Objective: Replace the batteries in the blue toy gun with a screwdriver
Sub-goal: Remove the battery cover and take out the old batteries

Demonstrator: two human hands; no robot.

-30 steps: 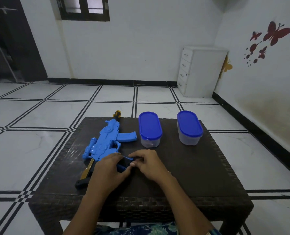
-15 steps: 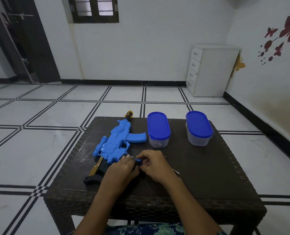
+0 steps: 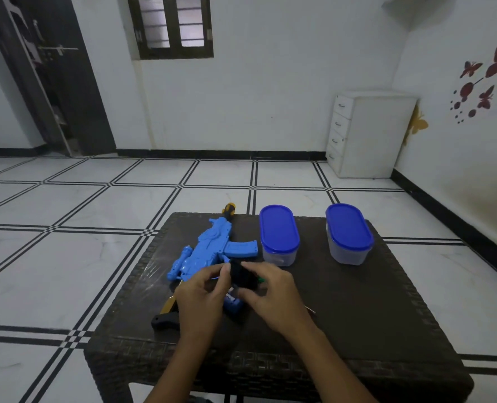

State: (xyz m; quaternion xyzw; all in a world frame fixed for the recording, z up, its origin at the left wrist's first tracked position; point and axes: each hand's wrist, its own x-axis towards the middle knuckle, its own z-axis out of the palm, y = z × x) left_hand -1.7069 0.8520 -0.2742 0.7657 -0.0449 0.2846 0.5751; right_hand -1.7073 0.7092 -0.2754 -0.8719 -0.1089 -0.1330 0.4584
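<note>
The blue toy gun (image 3: 209, 251) lies on its side on the left half of the dark woven table (image 3: 372, 321), with its black and gold stock towards me. Its blue grip (image 3: 232, 305) shows between my hands, with something white and blue in it. My left hand (image 3: 200, 298) and my right hand (image 3: 273, 295) meet just above the grip. Both pinch a small black part (image 3: 241, 276), and a bit of green (image 3: 260, 279) shows at my right fingertips. A thin metal shaft (image 3: 310, 309), probably the screwdriver, lies on the table under my right hand.
Two clear tubs with blue lids (image 3: 279, 234) (image 3: 349, 232) stand at the back of the table, right of the gun. Tiled floor surrounds the table. A white drawer cabinet (image 3: 369, 135) stands against the far wall, and a dark doorway is at the far left.
My hands have risen slightly off the grip and spread apart, and the black part now shows between my fingers. The view has shifted, putting the table further right.
</note>
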